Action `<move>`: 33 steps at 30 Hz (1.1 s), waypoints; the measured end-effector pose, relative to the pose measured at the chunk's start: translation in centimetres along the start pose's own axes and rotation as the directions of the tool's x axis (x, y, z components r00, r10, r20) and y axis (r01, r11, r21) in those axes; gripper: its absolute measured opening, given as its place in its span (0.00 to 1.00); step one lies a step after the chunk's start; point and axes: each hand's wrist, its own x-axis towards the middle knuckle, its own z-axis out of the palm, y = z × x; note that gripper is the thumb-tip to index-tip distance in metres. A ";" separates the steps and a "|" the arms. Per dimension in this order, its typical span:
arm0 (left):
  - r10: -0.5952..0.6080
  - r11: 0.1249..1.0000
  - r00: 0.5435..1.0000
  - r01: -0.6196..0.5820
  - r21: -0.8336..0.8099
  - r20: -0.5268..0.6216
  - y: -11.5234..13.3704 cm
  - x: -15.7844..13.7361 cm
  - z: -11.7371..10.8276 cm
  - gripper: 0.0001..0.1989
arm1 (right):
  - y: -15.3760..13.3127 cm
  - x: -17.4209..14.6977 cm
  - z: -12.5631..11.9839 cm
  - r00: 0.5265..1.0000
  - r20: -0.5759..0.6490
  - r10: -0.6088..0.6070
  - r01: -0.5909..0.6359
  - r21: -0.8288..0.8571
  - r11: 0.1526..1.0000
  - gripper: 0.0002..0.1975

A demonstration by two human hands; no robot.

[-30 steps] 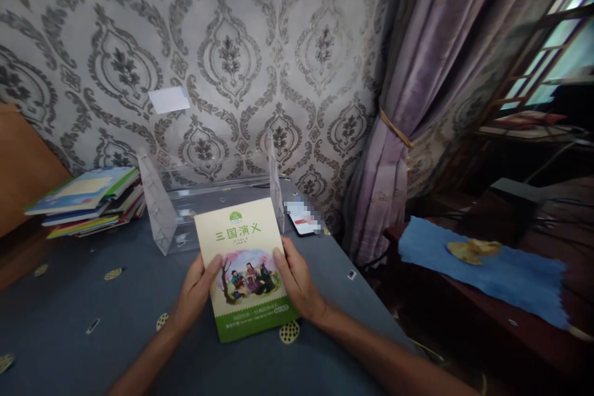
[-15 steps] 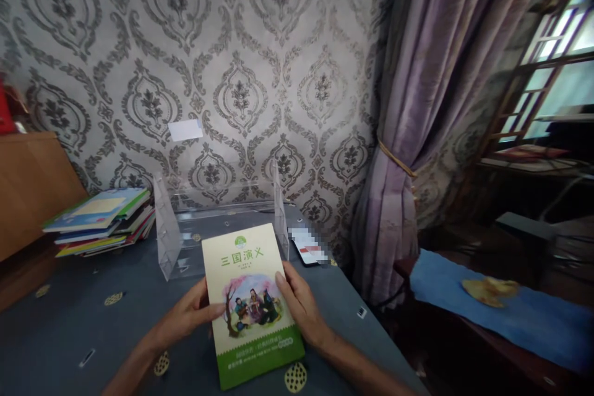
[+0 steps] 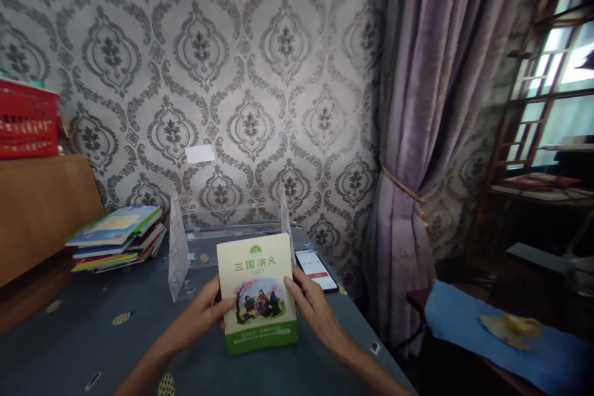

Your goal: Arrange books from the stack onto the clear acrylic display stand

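Between my two hands is a book (image 3: 257, 294) with a cream and green cover, green Chinese title characters and a picture of people under a pink tree. My left hand (image 3: 206, 309) grips its left edge, thumb on the front cover. On the opposite edge my right hand (image 3: 313, 306) is closed the same way; the fingers behind the book are partly hidden. A clear acrylic stand (image 3: 179, 253) with upright side panels is just behind the book. Beyond my right hand a phone (image 3: 318, 271) with a lit screen lies on the table.
A pile of books and booklets (image 3: 118, 238) lies on the left of the dark patterned tablecloth (image 3: 139, 334). Further left, a red basket (image 3: 28, 120) stands on a wooden cabinet (image 3: 46, 210). A purple curtain (image 3: 408, 136) hangs at right, near a blue cloth (image 3: 459, 322) with something yellowish on it.
The book's top has tipped away from me, so its cover looks shorter. Both hands still hold its sides. My view has tilted up and shifted slightly left, showing more of the red basket.
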 end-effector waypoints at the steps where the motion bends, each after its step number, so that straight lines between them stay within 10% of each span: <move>1: 0.009 1.000 1.000 -0.009 0.007 -0.016 0.0 0.2 0.0 0.25 | 0.0 0.2 -0.1 1.000 -0.006 -0.008 0.008 -0.015 1.000 0.20; 33: 0.193 0.976 0.942 -0.155 0.153 -0.274 0.6 5.5 -0.9 0.21 | 0.1 5.0 -1.6 0.984 -0.054 -0.167 0.149 -0.246 0.958 0.15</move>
